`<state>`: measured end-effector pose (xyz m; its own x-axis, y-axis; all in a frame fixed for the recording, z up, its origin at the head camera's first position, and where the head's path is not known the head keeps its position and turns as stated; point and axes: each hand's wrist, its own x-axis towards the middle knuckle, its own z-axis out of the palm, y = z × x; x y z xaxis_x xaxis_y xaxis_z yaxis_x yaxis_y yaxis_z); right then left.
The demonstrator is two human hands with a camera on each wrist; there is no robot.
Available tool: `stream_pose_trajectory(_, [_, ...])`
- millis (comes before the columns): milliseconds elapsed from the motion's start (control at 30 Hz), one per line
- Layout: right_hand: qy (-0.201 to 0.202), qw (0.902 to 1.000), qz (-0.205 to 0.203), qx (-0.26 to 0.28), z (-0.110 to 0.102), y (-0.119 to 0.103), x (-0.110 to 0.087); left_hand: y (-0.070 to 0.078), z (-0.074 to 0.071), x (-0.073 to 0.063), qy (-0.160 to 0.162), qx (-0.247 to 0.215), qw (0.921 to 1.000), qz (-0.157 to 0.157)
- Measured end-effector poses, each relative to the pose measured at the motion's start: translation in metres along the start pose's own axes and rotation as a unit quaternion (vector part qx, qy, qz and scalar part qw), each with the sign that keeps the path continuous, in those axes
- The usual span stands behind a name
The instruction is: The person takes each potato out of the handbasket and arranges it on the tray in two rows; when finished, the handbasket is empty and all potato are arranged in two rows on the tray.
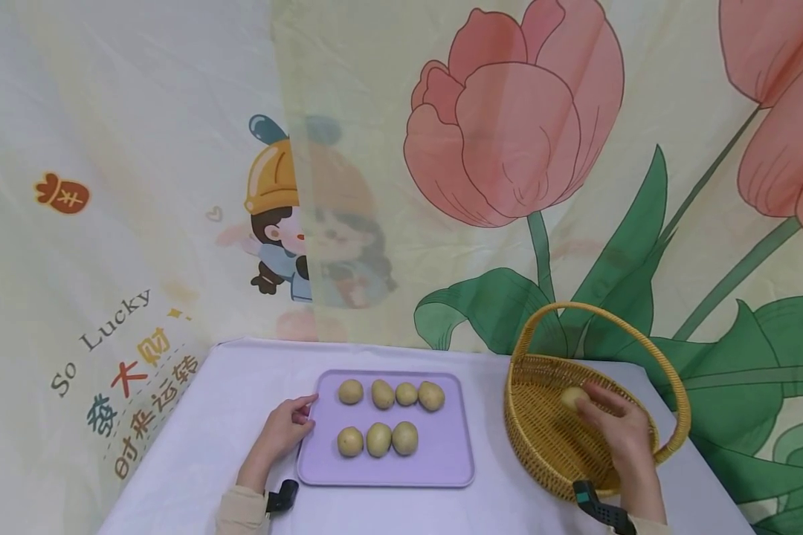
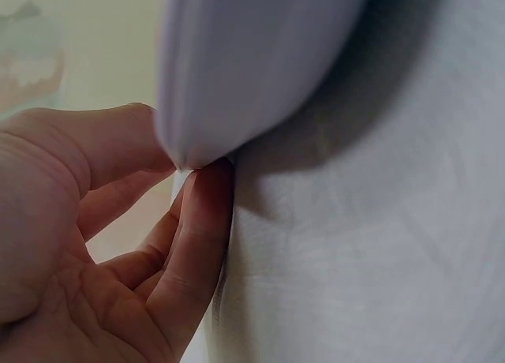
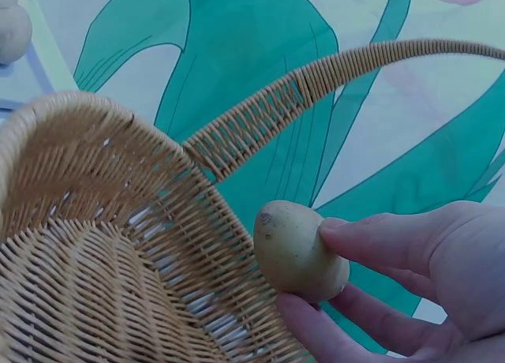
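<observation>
My right hand point(image 1: 621, 427) pinches a small potato point(image 3: 296, 251) between thumb and fingers. In the head view this hand and potato overlap the inside of a wicker basket point(image 1: 535, 446) with a tall arched handle. My left hand point(image 1: 282, 432) is at the left edge of a purple tray point(image 1: 435, 464). Its thumb and a finger pinch the tray's rim in the left wrist view. On the tray lie several potatoes in two rows, with three in the near row, among them a middle potato point(image 1: 378, 440).
Both tray and basket stand on a table with a white cloth point(image 1: 241, 379), the basket to the tray's right. Behind the table hangs a printed curtain point(image 1: 375, 111) with large tulips. The basket's handle point(image 1: 602, 310) rises high above its rim.
</observation>
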<state>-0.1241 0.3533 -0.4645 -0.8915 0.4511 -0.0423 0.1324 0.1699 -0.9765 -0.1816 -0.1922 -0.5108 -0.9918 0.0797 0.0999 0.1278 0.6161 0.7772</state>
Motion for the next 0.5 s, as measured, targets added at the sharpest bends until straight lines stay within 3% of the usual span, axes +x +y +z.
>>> stream_pose_trajectory(167, [0.019, 0.9992, 0.003, -0.034, 0.012, -0.02, -0.016, 0.001, -0.001, -0.001, 0.001, -0.007, 0.9999, 0.008])
stream_pose_trajectory(267, [0.011, 0.9976, 0.01, -0.068, 0.017, -0.031, -0.026, 0.001, -0.001, -0.001, 0.001, -0.008, 0.9999, 0.008])
stream_pose_trajectory(500, [0.011, 0.9972, 0.009, -0.074, 0.024, -0.038, -0.035, 0.001, 0.0, 0.0, 0.001, -0.008, 0.9999, 0.011])
